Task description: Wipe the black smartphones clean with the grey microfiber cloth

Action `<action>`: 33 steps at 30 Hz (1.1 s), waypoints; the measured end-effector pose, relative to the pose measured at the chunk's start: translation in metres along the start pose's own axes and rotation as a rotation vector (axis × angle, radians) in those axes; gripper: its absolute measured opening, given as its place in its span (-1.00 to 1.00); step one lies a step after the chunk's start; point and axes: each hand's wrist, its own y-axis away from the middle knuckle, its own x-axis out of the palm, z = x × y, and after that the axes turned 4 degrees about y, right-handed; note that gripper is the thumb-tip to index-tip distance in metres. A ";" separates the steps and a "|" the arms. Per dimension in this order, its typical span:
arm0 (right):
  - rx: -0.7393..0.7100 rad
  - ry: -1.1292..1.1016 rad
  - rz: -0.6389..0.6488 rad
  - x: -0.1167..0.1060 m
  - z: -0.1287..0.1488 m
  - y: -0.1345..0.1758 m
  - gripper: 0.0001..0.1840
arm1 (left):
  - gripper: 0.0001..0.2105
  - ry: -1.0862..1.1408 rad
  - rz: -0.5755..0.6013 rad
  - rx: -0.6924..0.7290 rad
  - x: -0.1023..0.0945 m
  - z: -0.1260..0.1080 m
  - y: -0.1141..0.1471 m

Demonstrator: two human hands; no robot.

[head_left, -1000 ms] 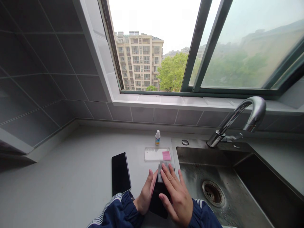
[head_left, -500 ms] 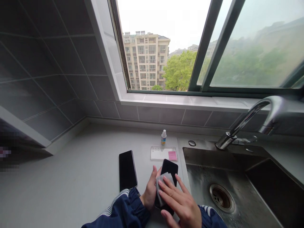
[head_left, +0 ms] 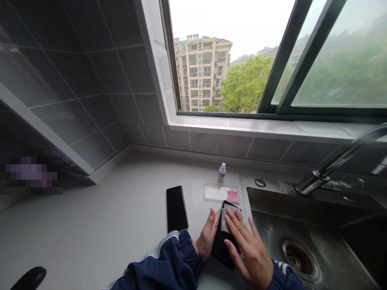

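Observation:
My left hand (head_left: 207, 237) is closed around the left edge of a black smartphone (head_left: 221, 250), which it holds tilted above the counter. On the phone's upper part lies a small grey cleaning cloth (head_left: 224, 222). My right hand (head_left: 253, 250) presses the cloth against the screen with its fingers laid over it, so part of the cloth and phone is hidden. A clear phone case (head_left: 216, 193) with a pink square (head_left: 233, 197) on it lies just beyond the phone. Behind the case stands a small white spray bottle (head_left: 221, 173).
A second black phone (head_left: 177, 209) lies on the pale counter (head_left: 121, 217), left of my hands. To the right are a steel sink (head_left: 269, 217) and a chrome faucet (head_left: 314, 181). At the bottom left a black rounded object (head_left: 32, 278) shows. A window ledge (head_left: 229, 124) runs behind.
My right hand has slid the cloth up the screen toward the phone's top end, baring the lower screen. The view has turned slightly left, so everything appears farther right.

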 end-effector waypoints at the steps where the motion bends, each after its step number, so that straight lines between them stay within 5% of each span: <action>1: 0.010 -0.004 0.004 0.000 0.000 0.000 -0.36 | -0.37 -0.001 -0.002 0.001 0.001 0.000 0.000; 12: -0.185 -0.155 0.012 -0.014 0.010 -0.002 -0.37 | -0.38 -0.019 -0.143 0.080 0.012 -0.003 -0.004; 17: -0.096 -0.155 0.030 -0.003 0.001 -0.004 -0.35 | -0.40 -0.031 -0.081 -0.019 0.004 0.002 0.000; 25: 0.072 -0.135 0.030 0.002 -0.011 -0.004 -0.35 | -0.48 -0.150 -0.055 0.032 0.005 0.001 0.002; 33: -0.070 -0.231 0.024 -0.012 0.006 -0.005 -0.49 | -0.39 0.015 -0.148 -0.104 0.008 -0.005 0.000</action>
